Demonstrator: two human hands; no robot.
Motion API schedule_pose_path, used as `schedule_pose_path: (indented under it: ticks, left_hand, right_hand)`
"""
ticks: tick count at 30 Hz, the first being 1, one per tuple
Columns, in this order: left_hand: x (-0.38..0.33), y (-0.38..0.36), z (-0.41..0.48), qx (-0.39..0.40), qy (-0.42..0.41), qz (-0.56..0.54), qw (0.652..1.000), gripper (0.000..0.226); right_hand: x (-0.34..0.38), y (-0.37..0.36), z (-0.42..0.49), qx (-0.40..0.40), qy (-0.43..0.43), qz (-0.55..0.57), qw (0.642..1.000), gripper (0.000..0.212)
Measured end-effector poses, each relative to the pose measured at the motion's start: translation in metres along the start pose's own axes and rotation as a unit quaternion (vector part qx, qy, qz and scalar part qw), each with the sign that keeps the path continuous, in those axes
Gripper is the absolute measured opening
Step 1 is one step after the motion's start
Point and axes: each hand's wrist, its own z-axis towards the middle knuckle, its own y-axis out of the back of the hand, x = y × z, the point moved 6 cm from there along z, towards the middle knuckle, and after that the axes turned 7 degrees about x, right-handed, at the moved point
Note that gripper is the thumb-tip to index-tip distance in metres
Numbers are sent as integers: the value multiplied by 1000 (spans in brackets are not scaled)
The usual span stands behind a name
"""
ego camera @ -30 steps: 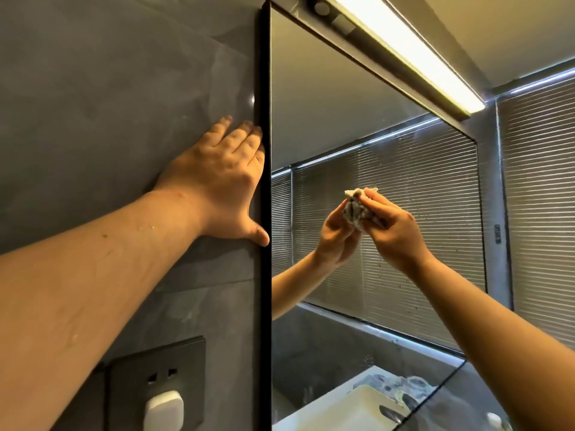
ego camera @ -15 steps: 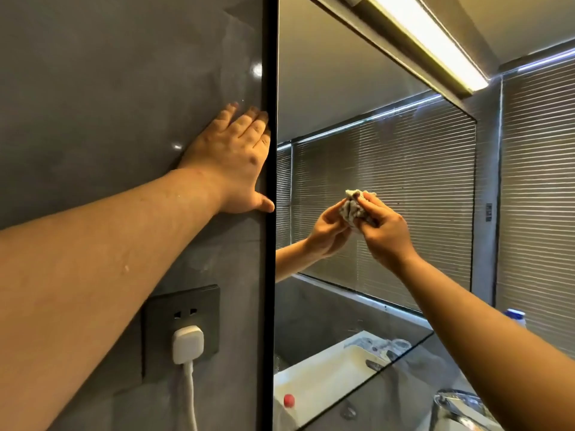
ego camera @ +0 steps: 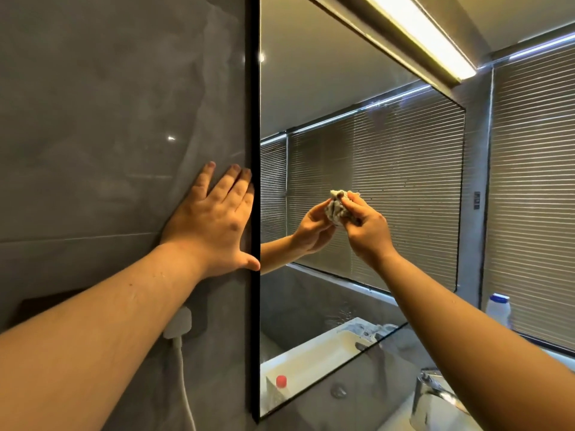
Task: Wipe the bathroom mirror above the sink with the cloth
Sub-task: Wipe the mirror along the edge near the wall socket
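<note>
The bathroom mirror has a thin black frame and fills the middle of the view, reflecting window blinds and my arm. My right hand grips a crumpled pale cloth and holds it against the glass near the mirror's middle. My left hand lies flat with straight fingers on the grey wall, touching the mirror's left frame edge. Small spots speckle the glass to the right of the cloth.
A lit light bar runs above the mirror. A wall socket with a white plug and cord sits under my left forearm. A chrome tap is at the lower right, and a white bottle stands by the blinds.
The view has tilted down, so both hands sit lower in frame. My right hand and the cloth stay near the mirror's middle; my left hand still rests by the frame.
</note>
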Motion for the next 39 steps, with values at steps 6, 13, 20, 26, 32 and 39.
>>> schedule_pose_path:
  ticks: [6, 13, 20, 26, 32, 39]
  left_hand:
    - [-2, -3, 0, -19, 5, 19, 1000, 131]
    - [-3, -2, -2, -28, 2, 20, 999, 130]
    - [-4, -2, -3, -30, 6, 24, 999, 130]
    - [-5, -3, -2, -27, 7, 30, 999, 131]
    - [-5, -3, -2, -26, 5, 32, 999, 131]
    - [-5, -3, -2, -33, 6, 30, 999, 130]
  right_hand:
    - [-11, -4, -17, 2, 12, -23, 1000, 56]
    - [-37, -11, -41, 7, 20, -44, 999, 58]
    - [-42, -18, -60, -15, 12, -48, 999, 52]
    - [-48, -25, -79, -11, -12, -29, 999, 51]
    - [-58, -34, -100, -13, -39, -2, 999, 49]
    - [-84, -45, -128, 8, -95, -4, 995, 43]
